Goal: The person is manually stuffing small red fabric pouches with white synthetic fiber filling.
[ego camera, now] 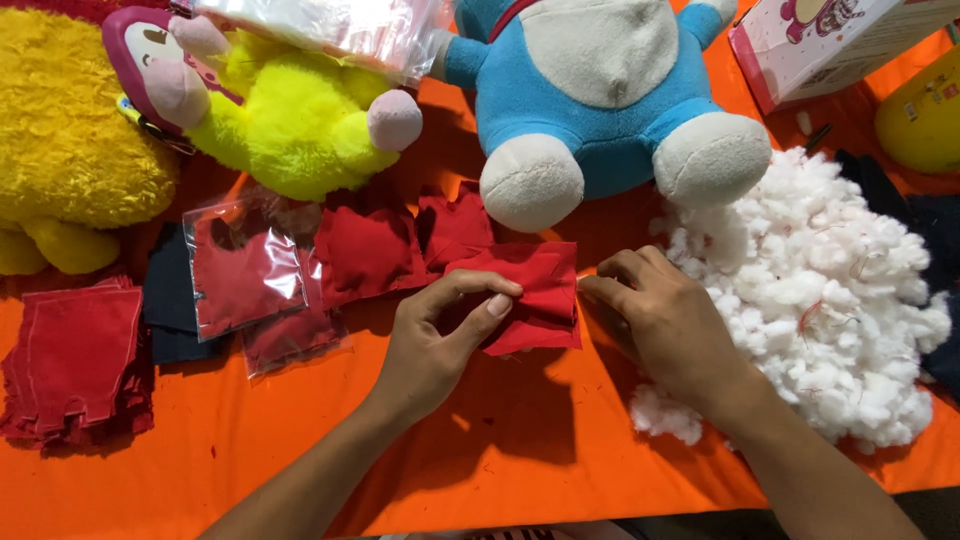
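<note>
Head view: our left hand (432, 345) pinches the red fabric pouch (528, 292) on the orange desk (300, 450), while our right hand (665, 325) grips its right edge. White stuffing (830, 290) lies just beside, below a blue plush toy (600, 90).

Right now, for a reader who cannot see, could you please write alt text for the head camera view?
Two bare hands work a small red fabric pouch on an orange tablecloth: the left hand pinches its edge, and the right hand touches its right side beside a heap of white stuffing. A blue and white plush toy sits behind.
</note>
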